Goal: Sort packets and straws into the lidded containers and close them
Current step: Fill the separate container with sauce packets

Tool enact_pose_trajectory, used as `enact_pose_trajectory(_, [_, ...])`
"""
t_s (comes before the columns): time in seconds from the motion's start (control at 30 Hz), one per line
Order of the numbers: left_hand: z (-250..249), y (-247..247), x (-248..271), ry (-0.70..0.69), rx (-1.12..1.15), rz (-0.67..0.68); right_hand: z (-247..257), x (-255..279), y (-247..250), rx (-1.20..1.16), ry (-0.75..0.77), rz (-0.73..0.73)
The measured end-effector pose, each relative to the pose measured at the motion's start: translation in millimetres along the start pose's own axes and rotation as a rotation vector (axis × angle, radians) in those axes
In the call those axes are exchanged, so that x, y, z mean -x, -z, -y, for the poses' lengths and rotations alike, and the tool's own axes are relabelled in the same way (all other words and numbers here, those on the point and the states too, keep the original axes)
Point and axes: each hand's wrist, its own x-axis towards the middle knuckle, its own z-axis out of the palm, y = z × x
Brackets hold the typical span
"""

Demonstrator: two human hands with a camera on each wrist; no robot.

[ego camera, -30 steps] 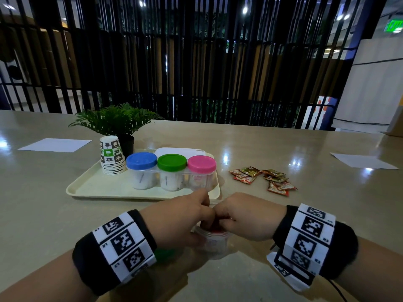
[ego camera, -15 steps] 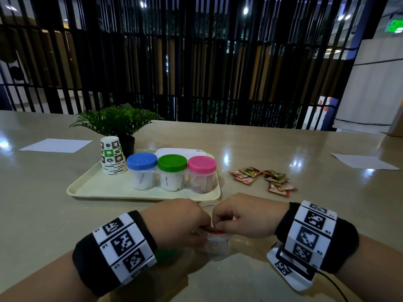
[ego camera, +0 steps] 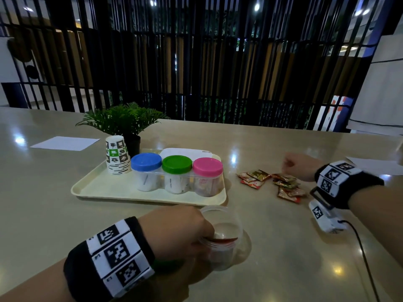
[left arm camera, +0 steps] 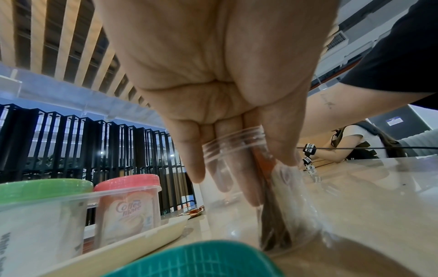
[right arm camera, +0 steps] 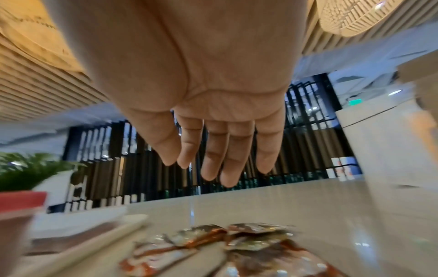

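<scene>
Packets (ego camera: 281,184) under right hand (ego camera: 297,166) (fingers relaxed)

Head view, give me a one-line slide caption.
Left hand grips the open clear jar while right hand reaches over loose packets.

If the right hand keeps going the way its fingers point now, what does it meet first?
Most likely the loose packets on the table. The right hand hangs open just above their far edge, fingers angled down and forward. Depth is unclear; it could overshoot onto bare table beyond them.

3 jars (ego camera: 177,173) on tray (ego camera: 104,184) (packets (ego camera: 274,182) right).
</scene>
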Motion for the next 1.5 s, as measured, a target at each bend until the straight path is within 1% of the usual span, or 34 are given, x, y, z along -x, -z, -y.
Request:
enact_pose_trajectory(0.07, [2.4,-0.8,0.3,-0.034,0.035,-0.003,-13.2,-11.3,-7.0,0.087,-0.083,0.055])
enact_pose_trajectory(0.13, [4.5,-1.0,0.5,-0.061,0.059,-0.010,-16.5,-18.0,-15.1,0.153,-0.122,0.116])
enact_pose_trajectory(0.27, [6.8,-2.1,-0.9,-0.062,0.045,-0.009,-12.4,-24.4,-35.9,0.167,-0.112,0.199])
enact_pose_trajectory(0.37, [7.2,-3.7,-1.9,-0.069,0.014,-0.018,-9.0,-31.7,-47.3,0.099,-0.130,0.220])
enact_pose_trajectory(0.43, [7.9,-4.1,-2.1,-0.071,0.002,-0.019,-7.2,-35.2,-45.5,0.118,-0.152,0.207])
enact_pose_trajectory(0.5, [8.3,-4.3,-2.4,-0.073,0.006,-0.026,-8.7,-40.3,-42.7,0.190,-0.162,0.188])
enact_pose_trajectory(0.6, [8.7,-4.7,-2.5,-0.074,0.016,-0.019,-3.1,-39.1,-38.1,0.354,-0.120,0.223])
enact_pose_trajectory(0.67, [8.4,-5.2,-2.0,-0.069,0.009,-0.015,2.1,-33.5,-36.8,0.383,-0.099,0.227])
enact_pose_trajectory(0.73, [7.8,-5.8,-1.0,-0.068,-0.005,-0.026,-0.3,-32.2,-36.0,0.358,-0.083,0.195])
enact_pose_trajectory(0.83, [6.4,-6.0,-0.3,-0.057,-0.017,-0.038,-9.6,-37.9,-40.7,0.300,-0.078,0.220])
enact_pose_trajectory(0.93, [5.1,-5.4,-1.6,-0.051,0.002,-0.038,0.4,-20.9,-34.5,0.306,-0.065,0.183])
enact_pose_trajectory(1.0, [4.2,-5.1,-2.8,-0.045,0.016,-0.035,4.7,-13.2,-30.2,0.260,-0.064,0.167])
enact_pose_trajectory(1.17, [2.5,-3.4,-2.8,-0.035,0.023,-0.030,-2.2,-1.2,-16.6,0.011,0.008,-0.019])
enact_pose_trajectory(1.23, [1.3,-2.6,-2.7,-0.025,0.008,-0.023,1.1,7.3,-11.4,-0.056,0.052,-0.045])
enact_pose_trajectory(1.37, [-1.6,-1.1,-3.6,0.004,0.003,-0.006,15.4,28.1,0.7,-0.153,0.134,-0.030])
enact_pose_trajectory(1.5, [-1.6,-1.6,-2.9,0.018,0.017,0.000,37.8,55.9,10.8,-0.270,0.218,0.025])
